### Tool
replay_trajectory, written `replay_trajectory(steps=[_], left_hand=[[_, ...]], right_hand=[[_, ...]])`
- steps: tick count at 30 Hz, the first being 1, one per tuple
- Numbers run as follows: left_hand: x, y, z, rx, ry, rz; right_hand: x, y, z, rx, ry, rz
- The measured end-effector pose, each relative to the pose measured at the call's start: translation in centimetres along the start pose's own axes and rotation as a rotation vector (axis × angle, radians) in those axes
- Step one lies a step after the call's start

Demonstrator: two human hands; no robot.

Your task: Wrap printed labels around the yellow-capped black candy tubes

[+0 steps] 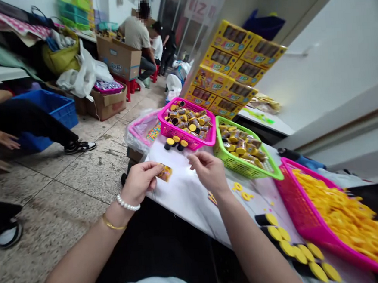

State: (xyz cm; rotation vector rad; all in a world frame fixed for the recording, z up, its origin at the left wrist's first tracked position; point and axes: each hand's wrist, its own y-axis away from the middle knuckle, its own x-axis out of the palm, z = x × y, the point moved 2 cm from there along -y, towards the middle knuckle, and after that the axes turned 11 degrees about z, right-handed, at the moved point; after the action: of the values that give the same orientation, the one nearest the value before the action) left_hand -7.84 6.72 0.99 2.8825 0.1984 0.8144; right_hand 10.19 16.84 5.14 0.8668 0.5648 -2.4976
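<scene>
My left hand (140, 179) pinches a small yellow printed wrapper (165, 173) over the near edge of the white table (180, 198). To its right, my right hand (208, 168) has thumb and forefinger pressed together; anything between them is too small to make out. Beyond the hands, a few black tubs with yellow lids (176, 143) stand against a pink basket (214, 133) of small filled containers. A green basket (249, 169) with similar containers is right of my right hand. Yellow ring pieces (245, 195) lie on the table beside my right forearm.
A pink basket (294, 214) heaped with yellow plastic parts stands at the right, beside several black tubs with yellow lids (302, 254). Stacked yellow boxes (223, 70) rise behind. A person's leg (28, 118) and a blue crate (57, 103) are at the left; other people sit farther back.
</scene>
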Motion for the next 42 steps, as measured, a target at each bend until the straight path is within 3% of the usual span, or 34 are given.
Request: replay_trajectory(steps=[2,5,9,12,17,20,23,27,32,42], left_hand=[[0.1,-0.2,-0.5,-0.042,0.074,0.020],[0.2,-0.5,-0.9,-0.081,0.202,0.039],[-0.2,-0.5,-1.0,-0.101,0.361,0.080],[-0.8,-0.4,-0.9,-0.115,0.443,0.060],[-0.4,-0.7,-1.0,-0.151,0.549,0.017],[0.8,-0.8,-1.2,-0.166,0.575,0.047],[2.0,-0.8,-1.3,-0.169,0.585,0.081],[2.8,-1.1,-1.2,-0.180,0.593,0.079],[3.3,-1.4,-1.1,-0.159,0.588,0.075],[2.7,-2.1,-0.2,-0.147,0.600,0.112]], right_hand=[[0.3,-2.2,0.7,-0.037,0.282,-0.052],[2.4,-5.4,1.2,0.022,0.638,0.095],[4.6,-8.2,0.6,0.084,0.780,0.256],[4.0,-8.0,0.3,0.019,0.619,0.220],[1.4,-4.3,1.1,-0.053,-0.453,0.248],[1.1,-2.0,2.1,-0.016,-0.710,0.317],[1.3,-0.9,2.1,0.054,-0.744,0.286],[1.1,-0.5,1.4,0.094,-0.722,0.135],[0.6,0.2,2.0,0.008,-0.526,0.097],[1.5,1.4,2.4,-0.071,-0.372,-0.020]])
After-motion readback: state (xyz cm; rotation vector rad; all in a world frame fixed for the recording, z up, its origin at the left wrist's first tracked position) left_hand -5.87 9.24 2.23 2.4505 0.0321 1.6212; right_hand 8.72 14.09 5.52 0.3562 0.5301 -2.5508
